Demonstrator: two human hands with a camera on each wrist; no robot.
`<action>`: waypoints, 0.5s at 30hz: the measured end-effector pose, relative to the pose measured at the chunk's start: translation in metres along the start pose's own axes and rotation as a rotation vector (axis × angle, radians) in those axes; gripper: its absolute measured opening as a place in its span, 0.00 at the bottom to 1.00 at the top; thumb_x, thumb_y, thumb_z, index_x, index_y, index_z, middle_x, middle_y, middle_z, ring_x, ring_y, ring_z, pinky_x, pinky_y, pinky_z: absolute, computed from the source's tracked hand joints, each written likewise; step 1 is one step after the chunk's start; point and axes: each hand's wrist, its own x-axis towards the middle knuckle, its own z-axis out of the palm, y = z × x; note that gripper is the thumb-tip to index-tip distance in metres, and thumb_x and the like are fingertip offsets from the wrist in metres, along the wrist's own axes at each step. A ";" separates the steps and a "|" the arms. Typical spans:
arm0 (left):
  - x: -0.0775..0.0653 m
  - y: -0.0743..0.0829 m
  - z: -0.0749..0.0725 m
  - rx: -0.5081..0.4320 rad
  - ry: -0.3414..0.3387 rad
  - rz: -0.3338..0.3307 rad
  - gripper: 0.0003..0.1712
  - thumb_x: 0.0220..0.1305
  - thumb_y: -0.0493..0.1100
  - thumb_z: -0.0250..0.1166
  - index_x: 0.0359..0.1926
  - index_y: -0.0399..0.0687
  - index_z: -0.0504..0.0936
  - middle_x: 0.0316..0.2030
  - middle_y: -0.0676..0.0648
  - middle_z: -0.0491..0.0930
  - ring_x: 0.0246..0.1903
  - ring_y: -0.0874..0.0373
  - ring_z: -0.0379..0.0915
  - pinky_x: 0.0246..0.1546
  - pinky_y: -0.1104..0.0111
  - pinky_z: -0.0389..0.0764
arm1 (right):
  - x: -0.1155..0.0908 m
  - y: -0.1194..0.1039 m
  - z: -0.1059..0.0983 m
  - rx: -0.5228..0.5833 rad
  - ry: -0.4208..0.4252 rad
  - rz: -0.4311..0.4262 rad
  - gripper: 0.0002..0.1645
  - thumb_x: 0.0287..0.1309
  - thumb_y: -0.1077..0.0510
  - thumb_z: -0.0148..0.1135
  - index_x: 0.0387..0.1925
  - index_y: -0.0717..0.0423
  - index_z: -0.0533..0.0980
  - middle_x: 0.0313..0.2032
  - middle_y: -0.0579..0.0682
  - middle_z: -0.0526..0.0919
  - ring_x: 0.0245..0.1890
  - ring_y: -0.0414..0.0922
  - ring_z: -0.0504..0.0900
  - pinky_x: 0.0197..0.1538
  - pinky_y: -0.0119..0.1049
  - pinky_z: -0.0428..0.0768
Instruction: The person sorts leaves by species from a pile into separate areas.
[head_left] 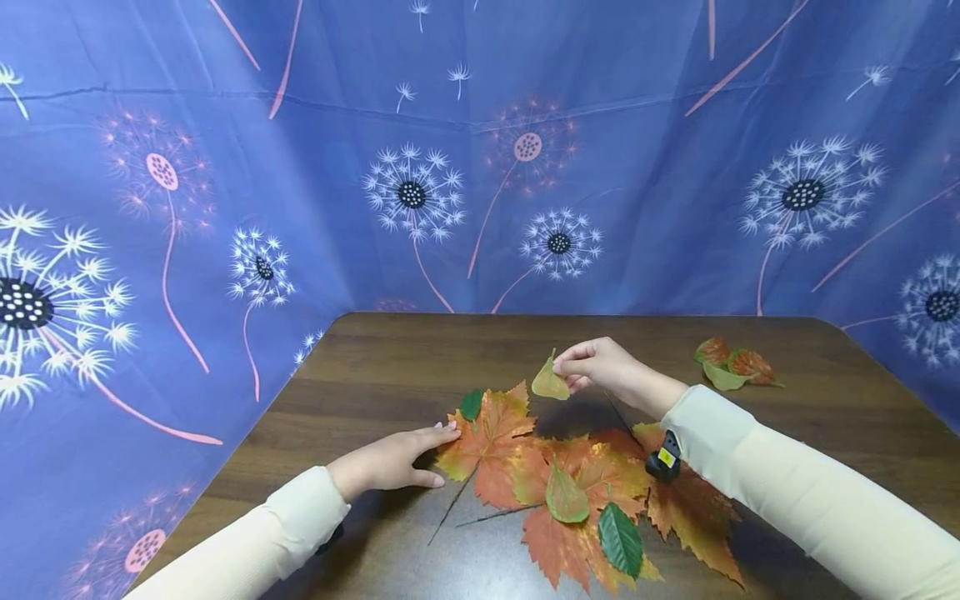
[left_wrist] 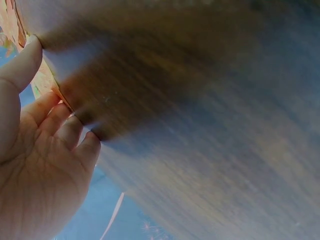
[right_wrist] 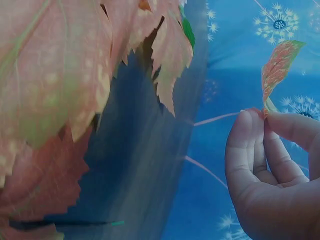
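Note:
My right hand pinches a small yellow-green leaf between thumb and fingers, above the far side of the leaf pile. In the right wrist view that small leaf shows a reddish face and stands up from the fingertips. My left hand rests at the left edge of a large orange maple leaf, fingers extended and thumb apart. Its fingertips touch the leaf's edge in the left wrist view. A dark green leaf lies on top of that maple leaf, just beyond the fingers.
More orange maple leaves overlap across the wooden table, bearing a yellow-green leaf and a green leaf. Several small red-green leaves lie at the back right. A blue dandelion-print cloth hangs behind the table.

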 end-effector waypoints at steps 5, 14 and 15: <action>0.002 -0.001 0.001 -0.001 -0.001 -0.006 0.42 0.64 0.47 0.65 0.74 0.47 0.58 0.74 0.46 0.54 0.74 0.48 0.49 0.69 0.49 0.58 | 0.002 0.001 -0.006 -0.001 0.025 -0.013 0.15 0.62 0.64 0.61 0.45 0.74 0.78 0.26 0.44 0.83 0.27 0.38 0.81 0.40 0.39 0.84; 0.002 -0.001 0.002 -0.014 -0.004 -0.006 0.42 0.63 0.47 0.66 0.75 0.48 0.57 0.75 0.47 0.54 0.74 0.48 0.49 0.69 0.49 0.59 | 0.006 0.007 -0.018 0.015 0.076 0.011 0.17 0.61 0.63 0.60 0.47 0.75 0.77 0.25 0.42 0.84 0.27 0.37 0.82 0.39 0.38 0.84; 0.001 -0.001 0.001 -0.015 -0.004 -0.004 0.42 0.63 0.47 0.66 0.74 0.48 0.57 0.75 0.47 0.54 0.74 0.48 0.49 0.69 0.50 0.58 | 0.007 0.007 -0.020 0.015 0.081 0.008 0.18 0.62 0.63 0.59 0.48 0.75 0.77 0.25 0.42 0.84 0.27 0.37 0.81 0.39 0.37 0.84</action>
